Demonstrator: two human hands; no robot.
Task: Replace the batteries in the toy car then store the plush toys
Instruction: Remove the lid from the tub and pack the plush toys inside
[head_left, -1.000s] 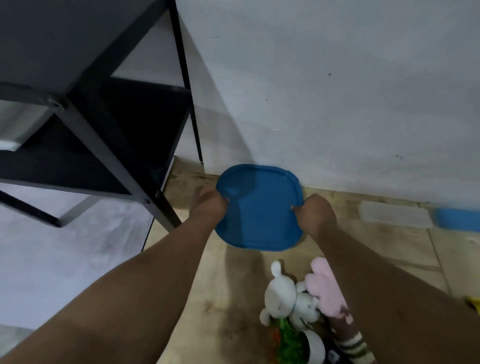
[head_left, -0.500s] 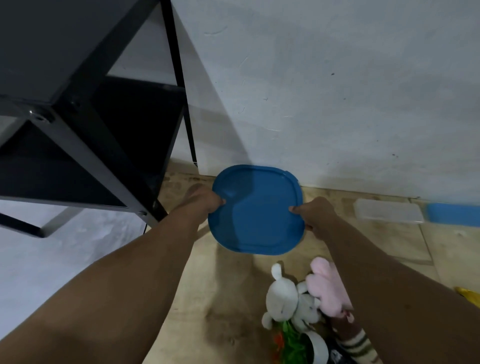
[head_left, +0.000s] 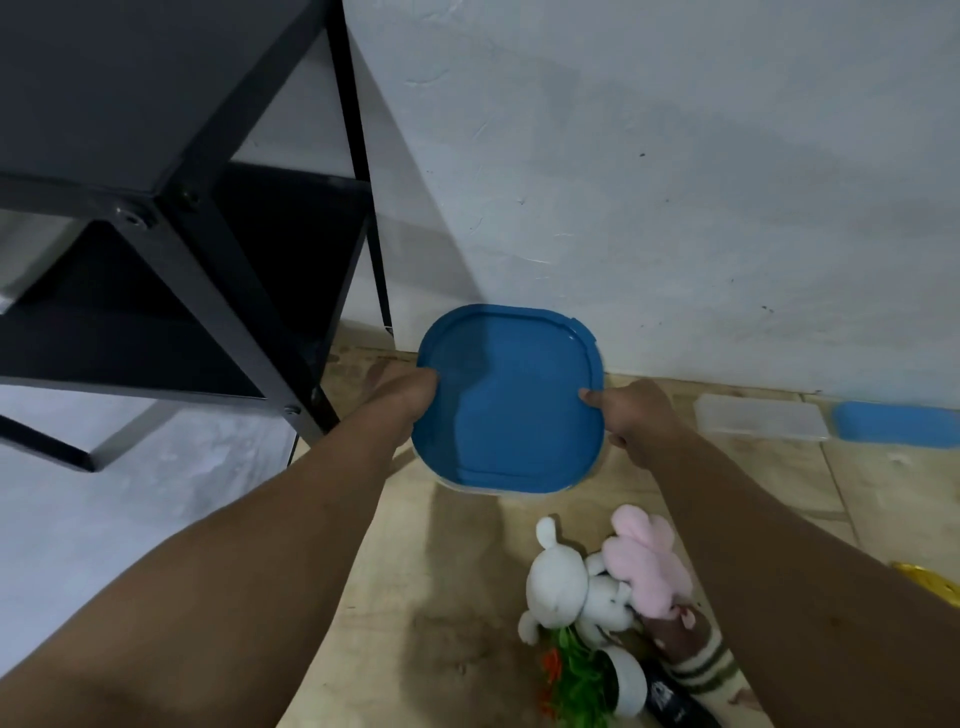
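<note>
**Blue-lidded container held at both sides, plush toys waiting on the floor**

A rounded square plastic container with a blue lid (head_left: 509, 400) is held just above the wooden floor (head_left: 467, 597), near the white wall (head_left: 649, 182) and beside the black metal shelf unit (head_left: 182, 218). The left hand (head_left: 400, 389) grips the left edge of the lid with the thumb lying on top; the other fingers are curled under and cannot be seen. The right hand (head_left: 631, 415) pinches the right edge, with the thumb pressed on the lid rim.

The plush toys lie on the floor below the container, not yet stored: a white plush bunny (head_left: 566, 587) touches a pink plush toy (head_left: 649, 561), and a brown plush toy with striped part (head_left: 691, 649) lies just beside them.

The step in hand seems to be the preparing of this container for the toys. To do it well, the container should be kept level with equal grip on both sides, set down flat near the toys, and the lid should be lifted from one corner rather than pulled from the middle.

Only a thin pale edge of the container body is seen under the lid, so its depth and content cannot be told. The toy car is not recognised anywhere. At the bottom edge a green leafy thing (head_left: 576, 680) and a dark cylindrical object (head_left: 670, 699) are cut off and hard to identify. A clear flat plastic box (head_left: 758, 418) and a blue flat object (head_left: 898, 423) lie by the wall.
</note>
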